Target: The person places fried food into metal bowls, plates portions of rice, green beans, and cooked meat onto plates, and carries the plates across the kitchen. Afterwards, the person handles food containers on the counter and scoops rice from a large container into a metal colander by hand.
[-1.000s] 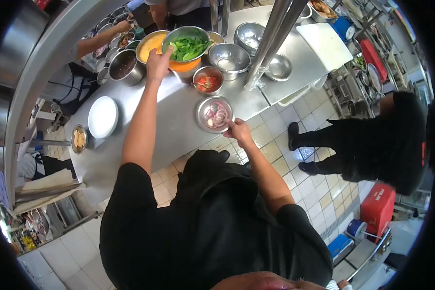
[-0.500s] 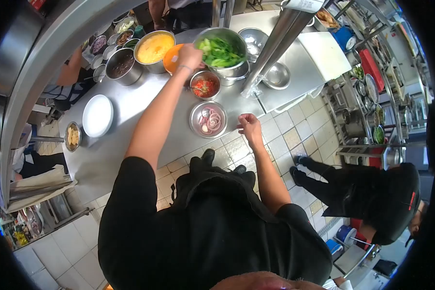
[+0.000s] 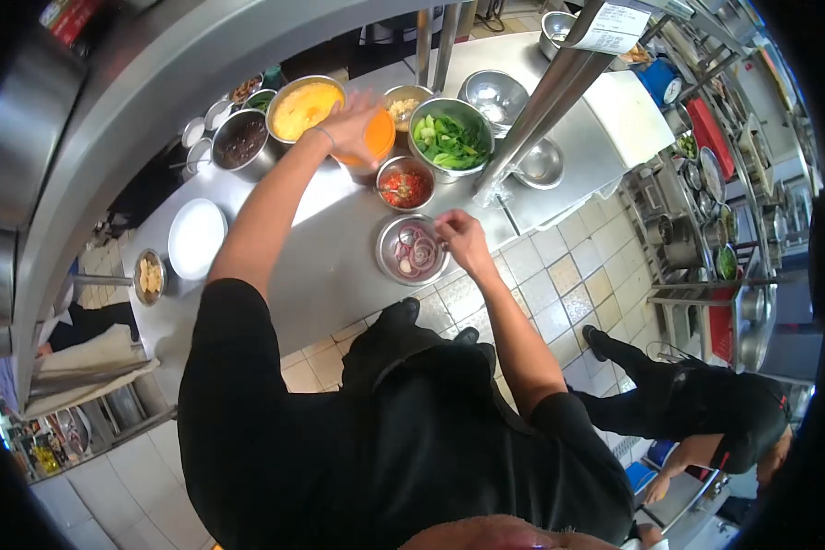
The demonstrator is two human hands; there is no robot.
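My left hand (image 3: pixel 348 126) is spread above an orange container (image 3: pixel 379 137), beside the pot of yellow liquid (image 3: pixel 304 105). Nothing shows in its fingers. At the right edge of a metal bowl of sliced onion (image 3: pixel 392 261), my right hand (image 3: pixel 460 236) has its fingers curled together; whether they pinch anything is too small to tell. Between the two hands stands a bowl of chopped red peppers (image 3: pixel 405 183) with a spoon. The pot of green leaves (image 3: pixel 451 136) is to its upper right. A bowl of pale chopped food (image 3: pixel 403 108) stands behind the orange container.
White plates (image 3: pixel 197 240) and a small bowl of yellowish pieces (image 3: pixel 148 277) are at the left. A metal post (image 3: pixel 545 110) rises right of the greens. Empty metal bowls and a white board (image 3: pixel 625 119) lie beyond. A co-worker (image 3: pixel 706 408) stands at the right.
My left hand has moved left from the greens pot and spread its fingers. My right hand has come to the onion bowl's edge. The view has shifted, and the co-worker has bent an arm down.
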